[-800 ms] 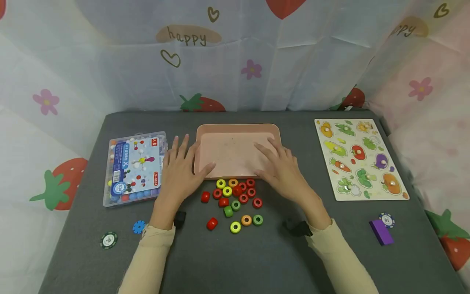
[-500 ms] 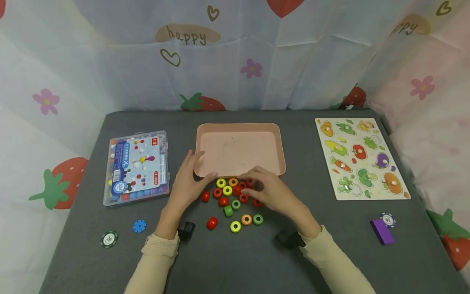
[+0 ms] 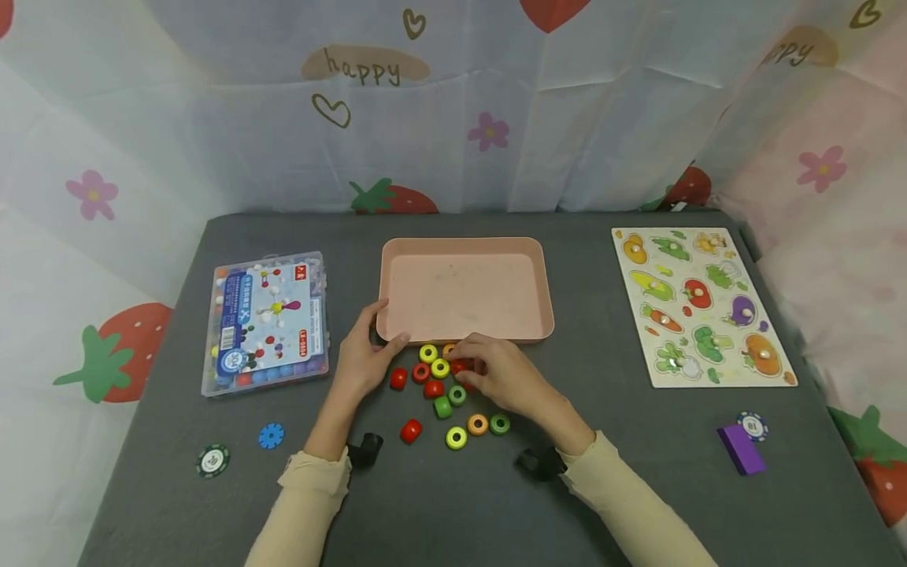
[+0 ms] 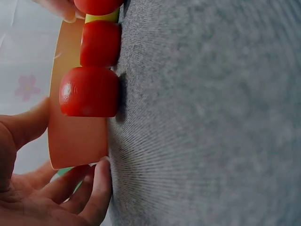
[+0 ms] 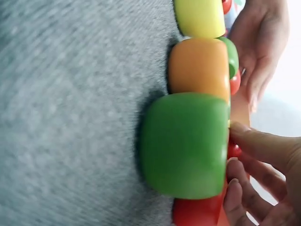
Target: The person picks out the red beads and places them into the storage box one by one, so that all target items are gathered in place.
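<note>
My left hand (image 3: 361, 358) holds the near left corner of a pink tray (image 3: 468, 287), thumb at the front rim and fingers along the left side. Just in front of the tray lies a cluster of barrel beads with holes, among them a yellow bead (image 3: 428, 353), a green bead (image 3: 442, 407) and an orange bead (image 3: 478, 424). Over the cluster's right part, my right hand (image 3: 506, 374) has its thumb and fingers curled round a red bead (image 5: 233, 149). That hand hides several beads. In the left wrist view a red bead (image 4: 89, 92) stands close.
A clear box (image 3: 265, 323) of coloured parts lies left, a vegetable puzzle board (image 3: 705, 307) right. Chips are a green one (image 3: 212, 461), a blue one (image 3: 271, 435) and one (image 3: 754, 425) beside a purple block (image 3: 741, 450). A printed cloth (image 3: 453, 118) hangs behind the table.
My right hand has moved from over the tray's right side down and left onto the beads, its fingers curling in. My left hand has drawn back to the tray's near left corner.
</note>
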`<state>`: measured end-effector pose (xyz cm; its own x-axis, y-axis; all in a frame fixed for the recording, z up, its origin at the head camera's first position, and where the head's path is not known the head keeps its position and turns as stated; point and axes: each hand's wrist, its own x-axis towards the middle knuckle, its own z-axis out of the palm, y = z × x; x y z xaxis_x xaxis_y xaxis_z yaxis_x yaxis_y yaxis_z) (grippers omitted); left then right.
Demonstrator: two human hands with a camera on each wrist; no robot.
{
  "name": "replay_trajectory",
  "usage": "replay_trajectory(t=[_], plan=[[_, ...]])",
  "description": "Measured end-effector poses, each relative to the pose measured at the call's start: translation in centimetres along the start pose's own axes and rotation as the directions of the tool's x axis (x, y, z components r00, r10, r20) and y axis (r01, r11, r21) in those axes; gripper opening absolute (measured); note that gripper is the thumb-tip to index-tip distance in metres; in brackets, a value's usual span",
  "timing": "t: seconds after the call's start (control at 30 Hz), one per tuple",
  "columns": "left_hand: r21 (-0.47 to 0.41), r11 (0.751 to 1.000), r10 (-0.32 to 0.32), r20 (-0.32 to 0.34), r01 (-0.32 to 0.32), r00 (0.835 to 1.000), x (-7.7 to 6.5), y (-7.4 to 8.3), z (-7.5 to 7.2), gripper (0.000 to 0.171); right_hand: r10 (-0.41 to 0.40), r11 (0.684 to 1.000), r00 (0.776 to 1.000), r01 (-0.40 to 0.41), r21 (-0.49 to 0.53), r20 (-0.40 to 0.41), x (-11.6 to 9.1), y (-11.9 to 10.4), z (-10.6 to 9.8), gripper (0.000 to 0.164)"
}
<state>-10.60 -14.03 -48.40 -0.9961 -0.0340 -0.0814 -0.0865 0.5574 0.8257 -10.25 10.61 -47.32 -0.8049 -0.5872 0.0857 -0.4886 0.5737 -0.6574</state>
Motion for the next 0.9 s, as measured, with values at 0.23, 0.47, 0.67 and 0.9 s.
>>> replay_trajectory(t=[0.23, 0.47, 0.67, 0.9], plan=[[-0.001, 1.0, -0.011, -0.006, 0.011, 1.0, 0.0, 0.0, 0.1, 0.068, -0.023, 0.999, 0.999, 0.022, -0.035, -0.027, -0.1, 0.1, 0.3, 0.027], [0.005, 1.0, -0.011, -0.011, 0.011, 1.0, 0.0, 0.1, 0.1, 0.068, -0.01, 0.997, 1.0, 0.011, -0.073, 0.005, -0.2, -0.4, 0.2, 0.023], [0.001, 1.0, -0.01, -0.013, 0.01, 1.0, 0.1, 0.0, 0.0, 0.068, 0.003, 0.998, 0.999, 0.0, -0.064, 0.043, 0.0, -0.4, 0.2, 0.021], [-0.016, 1.0, -0.007, -0.016, 0.006, 1.0, 0.2, -0.1, 0.1, 0.069, -0.015, 0.976, 0.997, 0.03, 0.214, -0.073, 1.0, 0.7, -0.8, 0.026]])
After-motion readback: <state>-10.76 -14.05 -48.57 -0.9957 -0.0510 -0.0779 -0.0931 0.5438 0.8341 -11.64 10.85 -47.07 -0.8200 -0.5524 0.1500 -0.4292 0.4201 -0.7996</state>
